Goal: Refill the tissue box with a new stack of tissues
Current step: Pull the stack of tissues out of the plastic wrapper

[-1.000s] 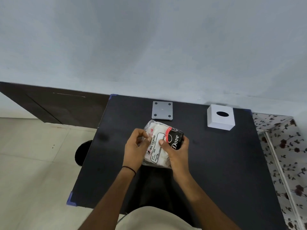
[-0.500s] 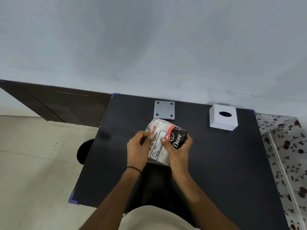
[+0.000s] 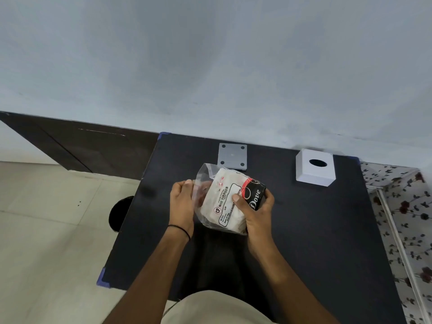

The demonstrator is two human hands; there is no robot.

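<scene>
A clear plastic tissue pack (image 3: 224, 199) with white tissues and a black-and-red label hangs over the middle of the black table (image 3: 315, 230). My right hand (image 3: 256, 208) grips its right end, thumb on top. My left hand (image 3: 182, 202) pinches the loose plastic flap at the pack's left end, pulled out to the left. The white tissue box cover (image 3: 314, 167), with a round hole on top, stands at the table's far right. A grey square base plate (image 3: 232, 155) with corner holes lies flat at the far middle edge.
The table's far edge meets a pale blue wall (image 3: 210, 66). A dark round stool (image 3: 120, 212) stands on the tiled floor at the table's left. A flower-patterned surface (image 3: 406, 218) runs along the right side.
My left hand has moved left and drawn the pack's plastic flap open. The pack has tilted a little, and my right hand still holds its right end.
</scene>
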